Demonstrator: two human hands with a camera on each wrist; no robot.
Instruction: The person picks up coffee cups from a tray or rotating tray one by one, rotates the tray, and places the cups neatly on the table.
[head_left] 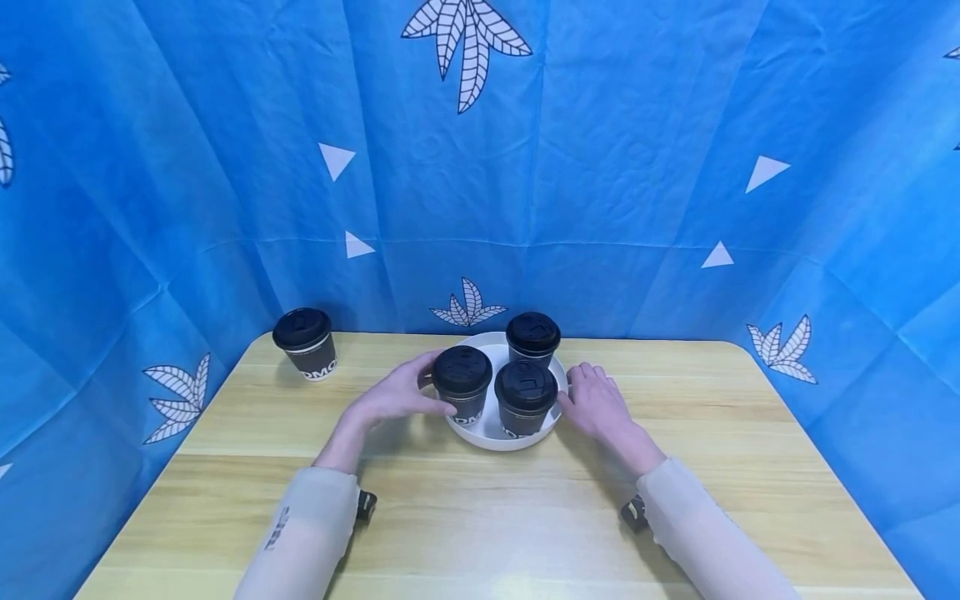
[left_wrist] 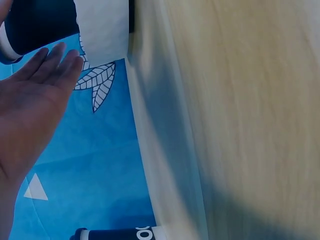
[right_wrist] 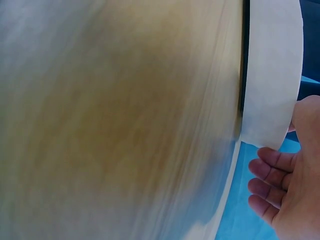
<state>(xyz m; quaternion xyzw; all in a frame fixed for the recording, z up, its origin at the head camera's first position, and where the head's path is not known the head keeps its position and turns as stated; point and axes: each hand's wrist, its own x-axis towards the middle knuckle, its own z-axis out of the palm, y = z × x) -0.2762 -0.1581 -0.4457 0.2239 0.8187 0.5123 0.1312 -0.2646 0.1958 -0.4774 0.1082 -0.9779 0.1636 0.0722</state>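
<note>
Three dark paper cups with black lids stand in a white round tray [head_left: 489, 442]: a left cup [head_left: 462, 375], a front right cup [head_left: 527, 392] and a rear cup [head_left: 533, 333]. Around the left cup, my left hand [head_left: 397, 393] has its thumb in front and its fingers behind. The left wrist view shows those fingers [left_wrist: 52, 67] fairly straight, close by the cup's side. At the tray's right edge, my right hand [head_left: 600, 404] pinches the rim [right_wrist: 272, 75], thumb over the top and curled fingers [right_wrist: 272, 160] outside.
Another lidded cup [head_left: 306, 342] stands at the table's far left corner, by the blue curtain [head_left: 465, 192]. Light wooden table [head_left: 480, 517] lies in front of the tray. A dark strap piece [head_left: 365, 505] shows at the left wrist.
</note>
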